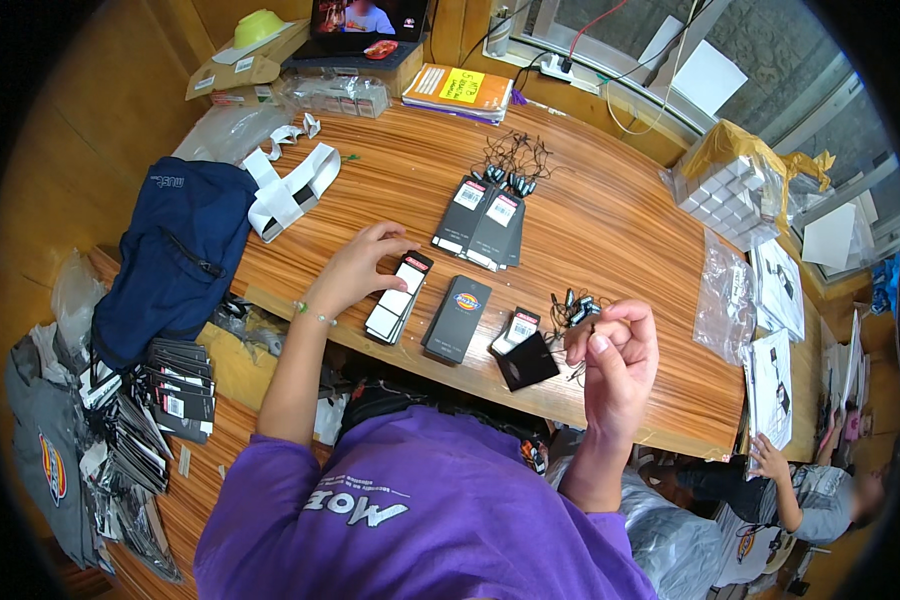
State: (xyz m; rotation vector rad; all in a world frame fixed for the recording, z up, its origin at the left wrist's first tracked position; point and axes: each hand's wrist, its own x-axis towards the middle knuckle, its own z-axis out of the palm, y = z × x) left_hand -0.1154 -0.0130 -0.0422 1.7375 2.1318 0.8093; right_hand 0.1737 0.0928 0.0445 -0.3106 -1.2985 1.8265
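Note:
My left hand (355, 270) rests at a stack of black hang tags with white labels (398, 300). Its thumb and fingers are spread, their tips at the stack's upper end. To its right lies a pile of black tags with a coloured oval logo (456, 318). My right hand (618, 365) is raised above the table's front edge, fingers curled and pinched; what they hold, if anything, is hidden. Just left of it are a dark square tag (527, 362) and a white-labelled tag (518, 328). Behind it sits a small heap of black tag strings (573, 308).
Farther back are more black tags (478, 222) with tangled strings (515, 165). A navy bag (175, 260) and white paper strips (290, 195) lie left. A wrapped block of small boxes (732, 190) stands back right. Another person (815, 500) holds papers (770, 385) at lower right.

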